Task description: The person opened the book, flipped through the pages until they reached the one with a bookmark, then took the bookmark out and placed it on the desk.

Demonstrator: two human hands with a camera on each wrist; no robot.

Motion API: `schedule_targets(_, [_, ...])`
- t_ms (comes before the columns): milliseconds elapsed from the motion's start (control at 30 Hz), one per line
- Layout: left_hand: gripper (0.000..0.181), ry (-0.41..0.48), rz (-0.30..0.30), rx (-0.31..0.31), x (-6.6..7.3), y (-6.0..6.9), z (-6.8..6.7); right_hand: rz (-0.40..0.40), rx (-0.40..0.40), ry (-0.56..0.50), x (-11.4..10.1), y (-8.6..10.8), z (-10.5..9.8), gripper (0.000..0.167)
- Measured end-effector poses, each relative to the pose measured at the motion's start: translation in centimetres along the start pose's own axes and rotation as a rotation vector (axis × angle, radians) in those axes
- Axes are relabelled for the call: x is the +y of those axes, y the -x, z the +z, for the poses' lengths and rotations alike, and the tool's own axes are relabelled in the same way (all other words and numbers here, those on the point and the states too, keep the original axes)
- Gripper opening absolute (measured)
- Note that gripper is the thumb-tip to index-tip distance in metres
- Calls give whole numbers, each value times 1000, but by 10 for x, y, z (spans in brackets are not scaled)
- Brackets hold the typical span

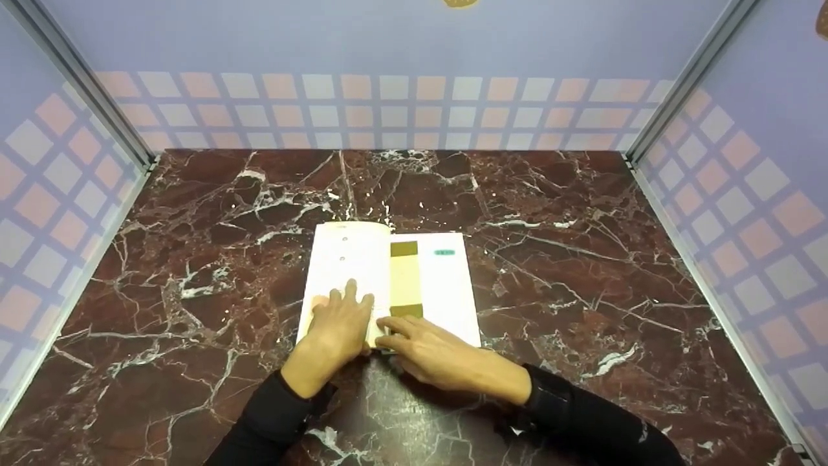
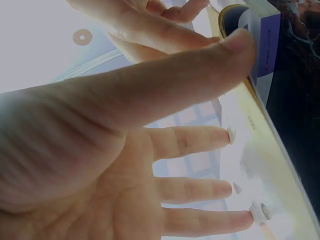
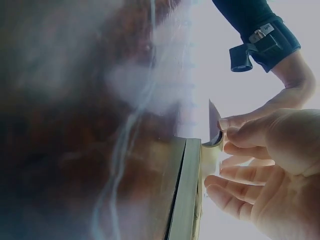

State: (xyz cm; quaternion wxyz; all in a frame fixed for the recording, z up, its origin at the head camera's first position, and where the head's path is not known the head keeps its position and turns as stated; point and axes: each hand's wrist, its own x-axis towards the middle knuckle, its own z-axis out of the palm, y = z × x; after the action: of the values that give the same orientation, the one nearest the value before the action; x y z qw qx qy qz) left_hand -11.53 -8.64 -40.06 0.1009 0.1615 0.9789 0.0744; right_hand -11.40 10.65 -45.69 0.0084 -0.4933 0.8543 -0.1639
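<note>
An open book (image 1: 447, 291) lies on the dark red marble table. Its left page (image 1: 372, 259) is mostly white, and the right side carries a yellow-olive block and a small teal label. My left hand (image 1: 339, 327) rests on the left page, fingers spread and fairly straight; its thumb (image 2: 210, 62) lies along the book's lower edge in the left wrist view. At the bottom of the fold, my right hand (image 1: 430, 353) touches the book with lightly bent fingers. The right wrist view shows those fingers (image 3: 240, 192) beside the book's page edges (image 3: 186, 187).
The marble table (image 1: 582, 259) extends around the book on every side. Panels with a pink and white checked band (image 1: 414, 113) enclose it at the back, left and right. Metal corner posts (image 1: 686, 84) join the panels.
</note>
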Motion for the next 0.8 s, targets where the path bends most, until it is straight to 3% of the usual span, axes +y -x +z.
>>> schedule_targets(167, [59,-2,-19,-16,-1,-2,3,-20,3,19,0,0,2,38])
schedule_targets(400, [89,50,-21,-61,-3,-3,4,-23,-10,28,-1,-1,2,37])
schedule_targets(567, [78,72,-34,-82,-3,-6,5,-13,-16,28,-1,-1,1,37])
schedule_targets(800, [68,108,-34,-76,-4,-7,7,41,119,-59,5,-1,-2,26])
